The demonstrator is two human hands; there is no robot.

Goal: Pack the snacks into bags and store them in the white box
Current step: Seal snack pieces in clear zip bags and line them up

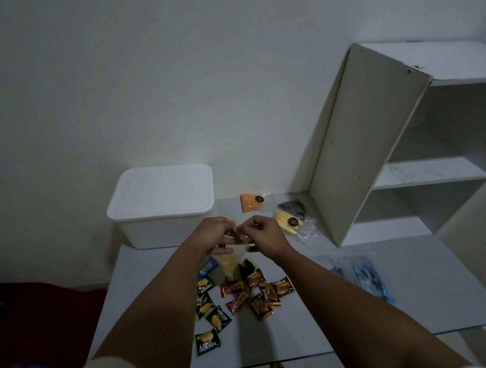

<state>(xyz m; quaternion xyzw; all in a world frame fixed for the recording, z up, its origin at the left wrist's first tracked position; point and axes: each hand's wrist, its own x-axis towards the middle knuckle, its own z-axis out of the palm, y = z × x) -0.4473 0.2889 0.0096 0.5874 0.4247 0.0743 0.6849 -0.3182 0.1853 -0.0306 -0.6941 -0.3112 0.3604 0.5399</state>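
So from my feed here, both hands are up over the middle of the grey table [311, 335], close together, nearly touching. The left hand [211, 235] and the right hand [263, 232] each have their fingers curled in, pinching the top edge of a clear plastic bag [232, 261] that hangs down between and just below them. The bag has yellowish snacks inside (can't make out what exactly, the light is pretty dim).

The white box [161, 206] sits just beyond the left hand at the far edge of the table, against the wall, lid on. Right of the hands, near the back, I see an orange packed bag [249, 202] and a yellow packed bag [289, 224], the yellow one just beside the right hand, with a dark packet [294, 208] behind it.

Below the hands, nearer to me, loose snack packets are scattered: green and black ones [217, 318] on the left, brown ones [267, 293] on the right, a couple of red ones [233, 288] between, and a blue one [207, 268] right by the hanging bag. A pile of blue-tinted plastic [368, 278] lies off to the right, well apart from the hands. A white shelf unit [381, 139] stands at the table's far right.
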